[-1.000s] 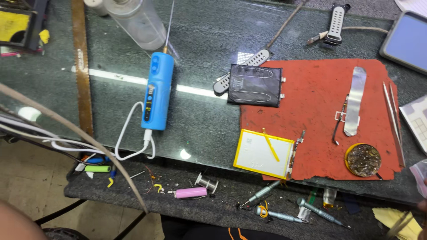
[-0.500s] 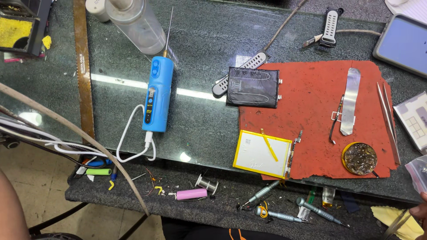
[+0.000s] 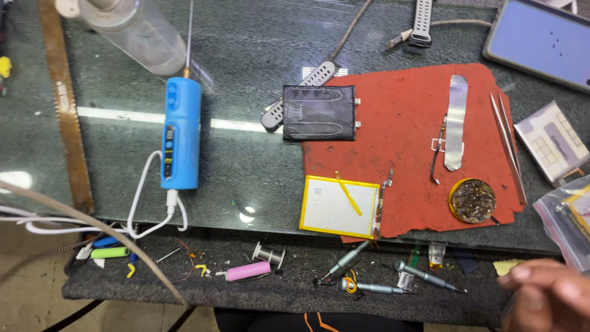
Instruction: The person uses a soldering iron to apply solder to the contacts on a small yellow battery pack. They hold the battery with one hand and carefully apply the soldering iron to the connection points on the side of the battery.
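At the near right corner a right hand (image 3: pixel 544 295) comes into view, blurred and cut by the frame edge; its fingers (image 3: pixel 522 273) look loosely curled, but I cannot tell whether they are pinching anything. The left hand is out of view. Just beyond the hand, at the right edge, lies a clear plastic bag (image 3: pixel 568 221) with small parts inside, close to the hand though contact cannot be made out. It is likely light, limp and slippery, so it is best taken by a pinch at its near corner rather than over the parts.

Along the near edge of the bench (image 3: pixel 246 123), on a dark strip, lie two grey precision screwdrivers (image 3: pixel 424 276), a pink cylindrical cell (image 3: pixel 247 271), a small solder spool (image 3: pixel 268 254) and wire scraps.

Farther in, a red mat (image 3: pixel 405 135) carries a round tin of brass wool (image 3: pixel 472 200), a yellow-edged flat battery (image 3: pixel 339 206) overhanging its near left corner, a metal pry blade (image 3: pixel 456 120) and tweezers (image 3: pixel 507 144). A black battery pack (image 3: pixel 319 112) sits at the mat's far left edge.

To the left lies a blue handheld tool (image 3: pixel 180 132) with a white cable. At the far right rests a tablet (image 3: pixel 541 40); at the far left, a clear bottle (image 3: pixel 132 31).
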